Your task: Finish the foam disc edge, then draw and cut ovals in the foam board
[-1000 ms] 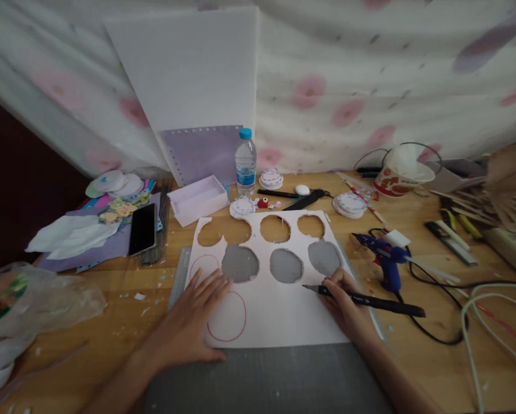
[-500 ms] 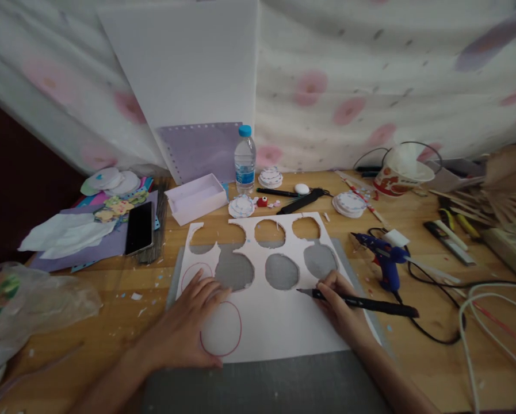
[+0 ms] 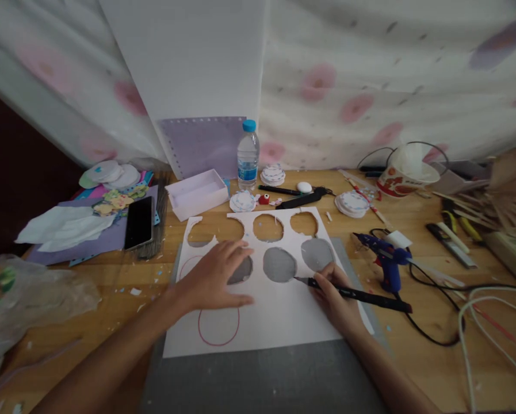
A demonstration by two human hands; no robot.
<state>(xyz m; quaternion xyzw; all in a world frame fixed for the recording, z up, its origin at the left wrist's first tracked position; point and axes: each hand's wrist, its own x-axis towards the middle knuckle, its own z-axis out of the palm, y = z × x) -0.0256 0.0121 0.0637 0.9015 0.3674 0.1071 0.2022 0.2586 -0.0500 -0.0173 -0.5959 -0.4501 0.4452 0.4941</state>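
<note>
Two hands at work over one white sheet (image 3: 279,310), which lies flat on a grey cutting mat (image 3: 262,379) on the wooden surface (image 3: 417,351). Sheet has six round holes cut out in two rows; mat shows grey through the lower three. One red-outlined circle (image 3: 218,326) near the front left edge is uncut; part of a second red outline shows by the left wrist.

Left hand (image 3: 217,279): fingers spread and flat, pressing on the sheet over the lower-left hole, gripping nothing. Right hand (image 3: 337,302): fingers closed round a black cutting pen (image 3: 356,295), tip at the rim of the middle lower hole, cord trailing off to the right.

Handling judgement: sheet looks light and fairly stiff, probably thin foam board, since it lies flat with no curl. The bridges between holes are narrow and ragged, the back left corner already torn open; those parts look fragile. Best held by flat pressure on the solid front half or taken by the uncut front edge, not by the bridges. Likely to slide on the mat unless pinned.

Nearby: blue glue gun (image 3: 385,256) to the right, water bottle (image 3: 248,155) and white box (image 3: 197,194) behind, phone (image 3: 138,222) to the left.
</note>
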